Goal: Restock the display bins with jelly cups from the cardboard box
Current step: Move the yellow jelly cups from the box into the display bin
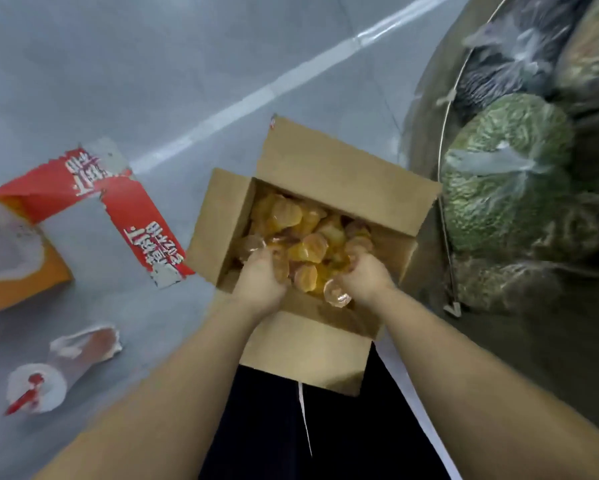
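Grey, smooth floor point(152, 81) fills the scene, crossed by a pale white stripe running from near left to far right. On it, in the middle, sits an open cardboard box point(339, 174), its four flaps folded outward and its long axis running from far left to near right. Loose orange jelly cups point(311, 244) fill it, heaped at all angles.

Both hands reach down into the box. The left hand point(261, 275) has its fingers curled into the heap on the left side; the right hand point(363, 275) curls round cups on the right, with one clear cup point(337, 294) showing just beneath it. Exactly which cups each hand has gathered is hidden by the hands themselves.

At the left lie torn red packaging point(128, 209) with white lettering, an orange carton point(17, 282) cut off by the edge, and a crumpled wrapper point(62, 368). At the right, blurred plastic bags point(505, 188) of greenish goods sit behind a wire frame point(445, 216).
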Demonstrator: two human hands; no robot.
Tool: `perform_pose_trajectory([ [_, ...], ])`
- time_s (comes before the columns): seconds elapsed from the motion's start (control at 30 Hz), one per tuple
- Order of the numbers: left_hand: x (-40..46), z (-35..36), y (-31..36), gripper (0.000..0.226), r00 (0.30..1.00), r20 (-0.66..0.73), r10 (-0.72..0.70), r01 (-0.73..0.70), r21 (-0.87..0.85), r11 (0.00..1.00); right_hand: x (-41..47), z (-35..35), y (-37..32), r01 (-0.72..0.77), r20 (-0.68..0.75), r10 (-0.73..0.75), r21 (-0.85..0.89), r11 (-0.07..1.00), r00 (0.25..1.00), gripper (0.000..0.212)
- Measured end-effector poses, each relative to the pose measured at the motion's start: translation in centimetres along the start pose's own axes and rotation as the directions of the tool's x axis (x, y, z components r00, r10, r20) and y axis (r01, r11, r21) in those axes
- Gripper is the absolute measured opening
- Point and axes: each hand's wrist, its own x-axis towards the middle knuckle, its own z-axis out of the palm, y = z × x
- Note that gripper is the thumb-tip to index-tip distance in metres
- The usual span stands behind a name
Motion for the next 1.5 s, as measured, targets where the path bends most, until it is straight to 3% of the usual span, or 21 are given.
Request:
perform_pose_trajectory([
  [0.17, 7.7, 2.1, -2.8, 0.063, 0.983, -0.178, 0.052, -0.029, 0.130, 0.991, 6.7, 4.8, -2.1, 0.036, 0.003, -0.036, 0.054, 0.998, 0.999, 0.076],
  [0.23, 9.6, 2.6, -2.6, 0.063, 0.965, -0.252, 0.071, -0.038, 0.134, 0.990, 7.6, 6.1, -2.4, 0.014, -0.069, -0.012, 0.030, 0.999, 0.998, 0.064],
  [0.33, 11.1, 3.4, -1.9, 0.058, 0.934, -0.351, 0.062, -0.017, 0.128, 0.992, 7.2, 7.1, -1.6, 0.042, -0.182, -0.008, 0.185, 0.982, 0.983, 0.026],
  [0.43, 10.6, 3.3, -1.5, 0.046, 0.911, -0.402, 0.093, -0.073, 0.063, 0.995, 5.5, 6.9, -0.6, 0.099, -0.263, -0.022, 0.286, 0.953, 0.965, 0.034],
  [0.57, 5.4, 1.4, 0.0, 0.045, 0.923, -0.367, 0.115, -0.203, -0.211, 0.956, 0.5, 3.9, -1.4, 0.185, -0.407, 0.019, 0.456, 0.871, 0.913, 0.062],
  [0.67, -1.2, -2.1, 3.9, 0.046, 0.925, -0.350, 0.147, -0.293, -0.412, 0.863, -6.6, -0.2, -3.9, 0.292, -0.464, -0.013, 0.534, 0.793, 0.886, 0.063],
  [0.87, -15.8, -12.3, 17.6, 0.051, 0.849, -0.406, 0.340, -0.508, -0.446, 0.737, -26.1, -11.9, -10.0, 0.593, -0.681, -0.161, 0.466, 0.657, 0.714, 0.062],
  [0.97, -23.0, -16.8, 25.9, 0.051, 0.771, -0.387, 0.506, -0.634, -0.389, 0.668, -35.5, -18.2, -11.5, 0.702, -0.779, -0.192, 0.391, 0.595, 0.597, 0.068],
  [1.07, -29.2, -19.0, 33.7, 0.045, 0.628, -0.350, 0.695, -0.772, -0.394, 0.499, -43.1, -23.6, -11.1, 0.764, -0.874, -0.177, 0.277, 0.583, 0.452, 0.072],
  [1.2, -35.4, -18.7, 42.5, 0.037, 0.462, -0.222, 0.859, -0.847, -0.397, 0.354, -50.9, -29.6, -7.7, 0.807, -0.951, -0.114, 0.177, 0.563, 0.289, 0.061],
  [1.33, -39.7, -16.3, 50.1, 0.038, 0.289, -0.108, 0.951, -0.921, -0.303, 0.245, -56.3, -34.3, -2.7, 0.858, -0.990, 0.016, 0.131, 0.497, 0.143, 0.058],
  [1.5, -43.4, -11.0, 57.9, 0.045, 0.181, -0.005, 0.983, -0.952, -0.250, 0.174, -60.0, -38.8, 4.2, 0.834, -0.979, 0.194, 0.155, 0.529, 0.059, 0.055],
])
